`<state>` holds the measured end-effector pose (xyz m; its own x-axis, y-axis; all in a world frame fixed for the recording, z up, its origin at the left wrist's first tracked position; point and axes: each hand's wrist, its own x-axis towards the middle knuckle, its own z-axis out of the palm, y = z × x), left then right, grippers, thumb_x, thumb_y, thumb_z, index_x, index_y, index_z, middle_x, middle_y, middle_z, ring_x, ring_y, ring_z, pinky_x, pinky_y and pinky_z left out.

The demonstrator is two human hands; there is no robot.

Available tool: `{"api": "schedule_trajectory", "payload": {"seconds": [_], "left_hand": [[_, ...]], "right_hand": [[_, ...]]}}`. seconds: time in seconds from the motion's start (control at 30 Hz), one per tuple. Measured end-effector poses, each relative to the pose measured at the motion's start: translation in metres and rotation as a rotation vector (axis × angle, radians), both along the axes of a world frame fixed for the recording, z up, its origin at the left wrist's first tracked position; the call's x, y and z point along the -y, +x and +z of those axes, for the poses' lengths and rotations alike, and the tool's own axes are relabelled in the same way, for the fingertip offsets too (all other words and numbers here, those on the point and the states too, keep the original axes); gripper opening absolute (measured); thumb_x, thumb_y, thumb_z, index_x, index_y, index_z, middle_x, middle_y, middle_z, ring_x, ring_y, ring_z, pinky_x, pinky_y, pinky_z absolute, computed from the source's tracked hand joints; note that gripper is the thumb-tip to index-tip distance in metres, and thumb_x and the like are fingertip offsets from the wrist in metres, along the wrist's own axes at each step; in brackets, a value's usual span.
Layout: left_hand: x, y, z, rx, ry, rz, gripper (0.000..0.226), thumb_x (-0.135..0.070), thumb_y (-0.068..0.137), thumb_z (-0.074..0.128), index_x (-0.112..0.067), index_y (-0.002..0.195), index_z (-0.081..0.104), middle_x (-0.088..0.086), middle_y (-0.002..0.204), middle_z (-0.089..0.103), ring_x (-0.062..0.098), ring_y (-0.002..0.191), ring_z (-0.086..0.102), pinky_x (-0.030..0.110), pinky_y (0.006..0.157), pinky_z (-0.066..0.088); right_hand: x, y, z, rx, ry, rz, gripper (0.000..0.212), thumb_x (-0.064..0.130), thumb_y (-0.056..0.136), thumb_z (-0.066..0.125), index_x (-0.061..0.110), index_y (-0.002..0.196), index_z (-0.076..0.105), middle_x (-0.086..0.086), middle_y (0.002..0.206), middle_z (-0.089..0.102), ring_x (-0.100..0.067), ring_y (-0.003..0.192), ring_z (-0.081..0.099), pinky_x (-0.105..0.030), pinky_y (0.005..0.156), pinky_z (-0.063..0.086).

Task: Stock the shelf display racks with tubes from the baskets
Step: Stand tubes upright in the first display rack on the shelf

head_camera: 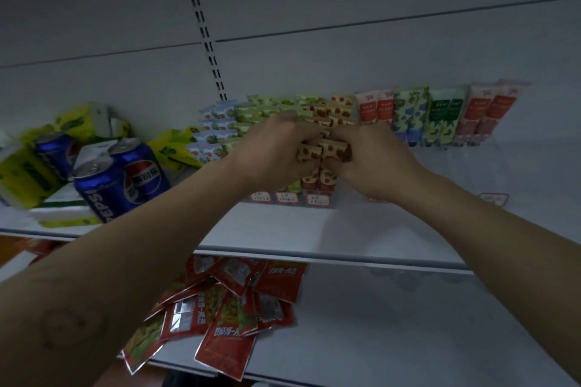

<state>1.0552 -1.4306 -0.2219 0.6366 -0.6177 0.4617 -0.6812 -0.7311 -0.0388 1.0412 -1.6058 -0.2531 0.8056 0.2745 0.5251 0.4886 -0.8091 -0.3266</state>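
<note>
While left hand (270,148) and right hand (374,160) sit close together, these hands each grip strawberry-print tubes (333,148) over the right column of the clear display rack (317,199) on the shelf (283,229). Rack columns: blue, green, strawberry tubes. Neighbouring rack (440,116): upright tubes.

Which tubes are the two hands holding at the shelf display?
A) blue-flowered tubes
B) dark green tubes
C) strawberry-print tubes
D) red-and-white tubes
C: the left hand and the right hand both curl their fingers round beige strawberry-print tubes, while the blue-flowered tubes stand untouched further right.
</note>
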Motion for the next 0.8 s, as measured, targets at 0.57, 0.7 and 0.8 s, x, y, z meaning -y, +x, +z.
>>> {"api": "schedule_trajectory", "payload": {"seconds": [0.57, 0.7, 0.8], "left_hand": [[0.008, -0.003, 0.003, -0.178, -0.104, 0.181, 0.023, -0.024, 0.074, 0.077, -0.015, 0.092, 0.068, 0.002, 0.076, 0.062, 0.025, 0.078, 0.058, 0.034, 0.066, 0.049], [0.009, -0.005, 0.004, -0.206, -0.122, 0.218, 0.036, -0.018, 0.074, 0.077, -0.027, 0.063, 0.044, -0.009, 0.060, 0.043, 0.022, 0.068, 0.047, 0.030, 0.058, 0.036], [0.011, -0.005, 0.004, -0.199, -0.105, 0.239, 0.034, -0.017, 0.075, 0.076, -0.026, 0.065, 0.045, -0.006, 0.061, 0.044, 0.025, 0.069, 0.050, 0.031, 0.058, 0.038]], "right_hand": [[0.001, -0.007, -0.002, -0.062, 0.162, 0.015, 0.024, 0.008, 0.081, 0.069, 0.013, 0.105, 0.073, 0.004, 0.077, 0.059, -0.011, 0.074, 0.053, -0.021, 0.052, 0.027], [0.002, -0.009, -0.002, -0.072, 0.186, 0.013, 0.020, 0.010, 0.080, 0.072, 0.013, 0.100, 0.074, 0.010, 0.069, 0.052, -0.009, 0.071, 0.049, -0.008, 0.049, 0.029], [0.003, -0.010, -0.001, -0.065, 0.160, 0.012, 0.024, 0.012, 0.081, 0.072, 0.012, 0.105, 0.073, -0.004, 0.082, 0.066, -0.011, 0.077, 0.050, -0.006, 0.050, 0.028]]}}
